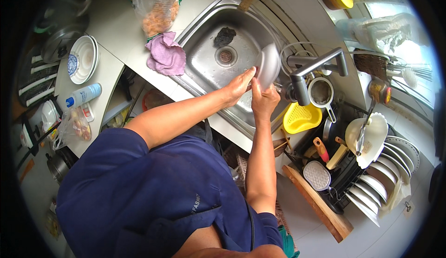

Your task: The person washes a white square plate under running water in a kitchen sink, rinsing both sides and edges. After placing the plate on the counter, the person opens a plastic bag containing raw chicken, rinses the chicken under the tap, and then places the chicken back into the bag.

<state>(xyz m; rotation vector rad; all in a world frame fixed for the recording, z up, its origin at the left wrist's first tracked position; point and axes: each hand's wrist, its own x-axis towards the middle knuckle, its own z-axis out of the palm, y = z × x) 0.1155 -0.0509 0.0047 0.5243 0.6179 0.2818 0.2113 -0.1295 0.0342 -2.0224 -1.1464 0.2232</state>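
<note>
A whitish bowl [269, 65], blurred by motion, is tilted on its side above the right part of the stainless steel sink [205, 68]. My left hand [240, 85] grips its near left edge. Close beside it, my right hand [265, 100] holds the bowl's lower edge, fingers partly hidden. The grey faucet [315, 66] reaches over the counter just right of the bowl. In the sink basin, a dark scouring pad [224, 36] lies behind the drain strainer [226, 56].
A pink cloth [166, 54] lies left of the sink, by a plastic bag of orange food [160, 16]. Stacked bowls [82, 59] and a spray can [83, 95] are farther left. At right stand a yellow drain basket [302, 118], a strainer [321, 90] and a dish rack with plates [366, 188].
</note>
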